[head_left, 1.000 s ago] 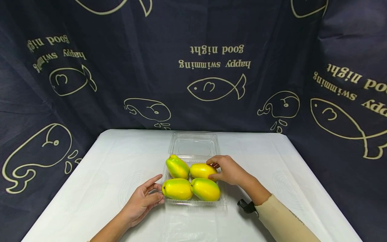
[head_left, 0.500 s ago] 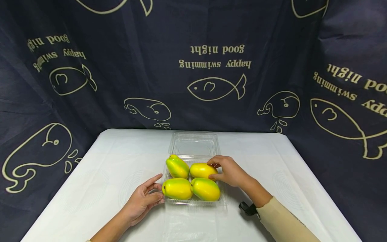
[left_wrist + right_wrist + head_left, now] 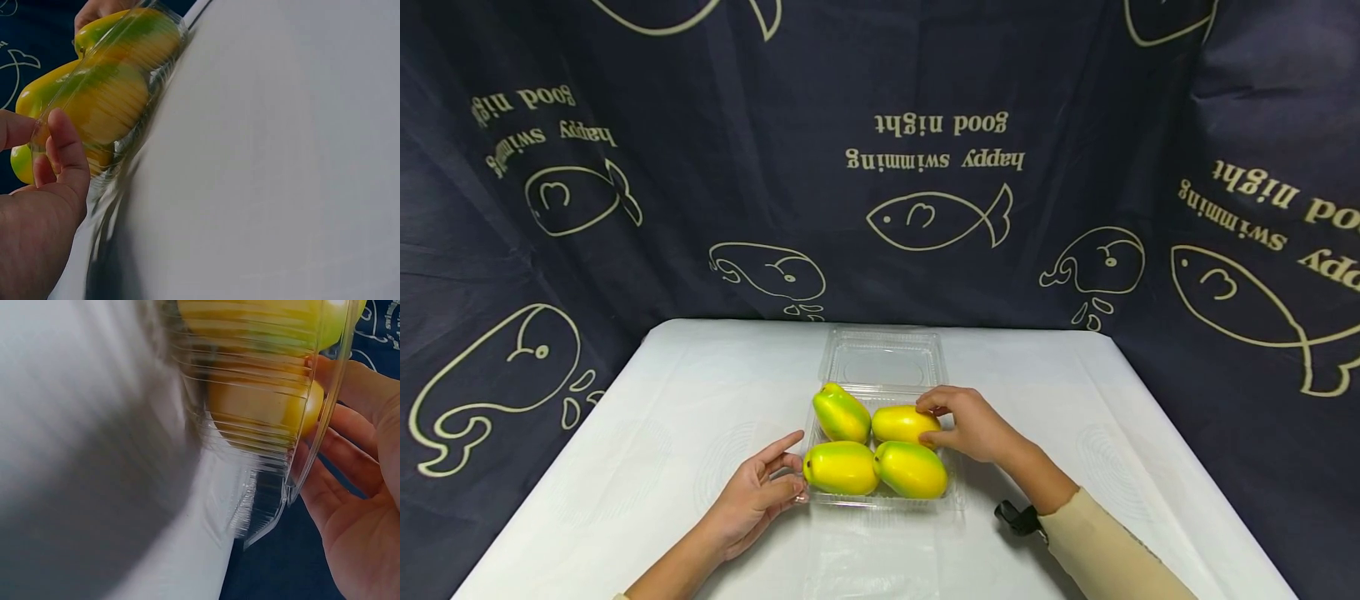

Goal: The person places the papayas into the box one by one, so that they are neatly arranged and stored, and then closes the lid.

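A clear plastic clamshell box (image 3: 880, 502) lies with its lid folded back on the table, holding several yellow-green papayas in two rows. My right hand (image 3: 970, 423) reaches over the right rim and grips the back right papaya (image 3: 901, 423), thumb in front and fingers behind. Beside it at the back left, another papaya (image 3: 841, 414) lies tilted. Two more fill the front: a left papaya (image 3: 841, 468) and a right papaya (image 3: 912, 470). At the left rim my left hand (image 3: 752, 504) pinches the box edge, its index finger extended; the left wrist view shows the thumb (image 3: 69, 147) against the wall.
The open lid (image 3: 883, 357) lies flat behind the box. A white cloth (image 3: 1045, 375) covers the table, and a dark printed curtain (image 3: 925, 275) hangs around its back and sides. A black strap device (image 3: 1018, 517) hangs at the right wrist.
Almost nothing differs. The right wrist and sleeve have shifted very slightly to the right, while the papayas, the box and the left hand keep their places.
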### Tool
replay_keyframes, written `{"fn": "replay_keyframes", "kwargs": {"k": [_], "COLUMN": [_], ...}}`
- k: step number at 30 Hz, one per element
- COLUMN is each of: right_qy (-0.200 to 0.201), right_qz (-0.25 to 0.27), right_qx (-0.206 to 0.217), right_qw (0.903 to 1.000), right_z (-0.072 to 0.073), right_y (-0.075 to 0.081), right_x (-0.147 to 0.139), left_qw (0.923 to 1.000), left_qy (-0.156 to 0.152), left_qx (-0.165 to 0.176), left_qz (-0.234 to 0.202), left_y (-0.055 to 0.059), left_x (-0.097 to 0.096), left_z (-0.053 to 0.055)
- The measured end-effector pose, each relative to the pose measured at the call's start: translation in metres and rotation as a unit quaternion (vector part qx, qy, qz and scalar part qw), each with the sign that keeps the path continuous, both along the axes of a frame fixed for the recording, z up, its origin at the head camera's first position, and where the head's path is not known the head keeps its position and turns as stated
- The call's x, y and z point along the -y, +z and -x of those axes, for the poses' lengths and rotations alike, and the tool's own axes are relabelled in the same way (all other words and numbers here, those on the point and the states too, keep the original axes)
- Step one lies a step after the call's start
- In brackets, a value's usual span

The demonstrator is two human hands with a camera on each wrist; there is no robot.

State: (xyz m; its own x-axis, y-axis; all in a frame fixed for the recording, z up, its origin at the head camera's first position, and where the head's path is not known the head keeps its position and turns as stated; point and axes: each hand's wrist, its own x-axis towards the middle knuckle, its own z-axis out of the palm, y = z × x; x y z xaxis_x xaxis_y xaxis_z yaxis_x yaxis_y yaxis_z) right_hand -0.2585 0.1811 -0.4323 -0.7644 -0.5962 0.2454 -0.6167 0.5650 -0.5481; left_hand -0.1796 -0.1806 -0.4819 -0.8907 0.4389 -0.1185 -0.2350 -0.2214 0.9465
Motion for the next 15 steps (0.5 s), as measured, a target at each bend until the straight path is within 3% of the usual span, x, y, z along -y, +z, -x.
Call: {"fn": "replay_keyframes", "kwargs": {"k": [15], "right_qy": [0.014], "right_qz": [-0.053], "right_qx": [-0.019], "right_qw": [0.9983], "right_z": [0.0012], "right_y": [0.0053], "right_x": [0.0007], "left_qw": [1.0000], "left_qy": [0.008], "left_qx": [0.004], "left_qz": [0.001], "left_y": [-0.0006], "left_x": [-0.0012], "left_z": [0.0003]}}
